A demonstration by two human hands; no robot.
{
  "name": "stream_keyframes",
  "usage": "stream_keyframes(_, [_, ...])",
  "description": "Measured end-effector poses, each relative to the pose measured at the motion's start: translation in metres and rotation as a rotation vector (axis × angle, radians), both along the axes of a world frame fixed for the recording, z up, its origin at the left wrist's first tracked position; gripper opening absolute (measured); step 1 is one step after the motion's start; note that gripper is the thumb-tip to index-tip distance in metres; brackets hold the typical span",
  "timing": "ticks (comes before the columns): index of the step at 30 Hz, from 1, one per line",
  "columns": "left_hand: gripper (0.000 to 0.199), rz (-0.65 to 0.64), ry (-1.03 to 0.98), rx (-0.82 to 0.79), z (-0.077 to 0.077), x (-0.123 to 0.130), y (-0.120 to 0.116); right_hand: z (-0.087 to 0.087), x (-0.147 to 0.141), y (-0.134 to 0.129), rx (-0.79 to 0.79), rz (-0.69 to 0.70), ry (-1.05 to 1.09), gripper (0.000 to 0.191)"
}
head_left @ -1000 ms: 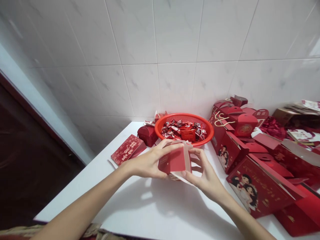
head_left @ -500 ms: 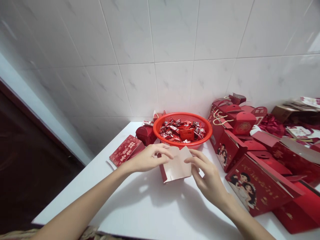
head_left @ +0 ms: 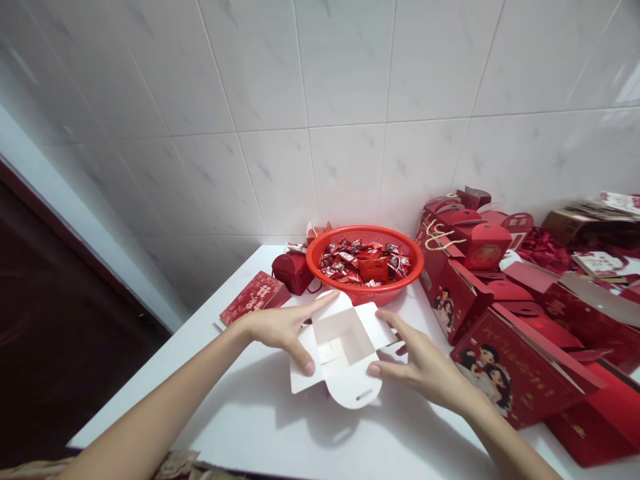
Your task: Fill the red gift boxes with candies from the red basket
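A small cardboard gift box [head_left: 345, 343] faces me with its top flaps spread outward and its white inside showing. One rounded flap on the near side has a slot in it. My left hand [head_left: 280, 330] grips the box at the left, thumb on the left flap and fingers along the far flap. From the right, my right hand [head_left: 420, 357] holds it with thumb on the near flap and fingers at the right flap. The box's outer faces are mostly hidden. Just beyond it stands a red plastic basket [head_left: 367, 293] with many red-wrapped sweets [head_left: 373, 269].
A flat red printed packet [head_left: 255, 297] lies to the left, with a closed dark red box [head_left: 293, 272] behind it. Along the right stand red gift bags [head_left: 520, 373] holding red boxes [head_left: 487, 245]. A tiled wall [head_left: 345, 160] bounds the back of the white table [head_left: 280, 433].
The box has turned so its opening faces me, and its flaps are now folded outward. Both hands have closed onto its sides.
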State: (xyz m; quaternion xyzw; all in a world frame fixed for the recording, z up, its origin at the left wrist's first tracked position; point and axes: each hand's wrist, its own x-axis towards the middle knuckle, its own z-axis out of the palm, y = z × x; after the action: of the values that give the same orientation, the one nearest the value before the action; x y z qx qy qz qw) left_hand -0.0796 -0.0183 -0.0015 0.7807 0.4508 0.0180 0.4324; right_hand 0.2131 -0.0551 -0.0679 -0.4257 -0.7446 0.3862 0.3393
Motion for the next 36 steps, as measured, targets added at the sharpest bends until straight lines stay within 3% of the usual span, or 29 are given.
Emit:
stream_keyframes(3, [0.139,-0.021,0.002,-0.057,-0.006,0.0,0.002,-0.002,0.003,0.002,-0.081,0.053,0.022,0.068])
stream_keyframes(6, [0.134,-0.036,-0.019,-0.065,-0.014,0.003,0.004,-0.004,0.007,0.006,-0.063,0.046,0.041,0.066])
stream_keyframes(9, [0.13,0.017,-0.026,0.031,-0.023,0.01,0.007,-0.006,0.012,0.011,-0.015,-0.021,0.052,0.059])
stream_keyframes(12, [0.121,0.035,-0.028,0.19,-0.027,0.016,0.008,-0.008,0.015,0.015,0.152,-0.129,0.022,0.047])
stream_keyframes(17, [0.102,0.039,0.066,0.374,-0.012,0.015,0.007,-0.003,0.016,0.016,0.389,-0.22,0.063,0.034])
stream_keyframes(21, [0.051,0.145,-0.034,0.492,0.014,0.012,0.014,0.002,0.016,0.014,0.442,-0.283,0.134,0.025])
stream_keyframes(23, [0.035,0.194,-0.066,0.548,0.025,0.015,0.027,0.001,0.015,0.013,0.45,-0.312,0.175,0.022])
stream_keyframes(27, [0.028,0.194,0.058,0.725,0.032,0.029,0.071,-0.003,0.009,0.01,0.465,-0.312,0.216,0.018])
stream_keyframes(32, [0.037,0.17,0.204,0.747,0.009,0.05,0.142,-0.006,0.002,0.007,0.555,-0.302,0.213,0.017])
stream_keyframes(36, [0.04,0.199,0.23,0.702,-0.01,0.057,0.175,-0.009,0.002,0.008,0.638,-0.326,0.199,0.017])
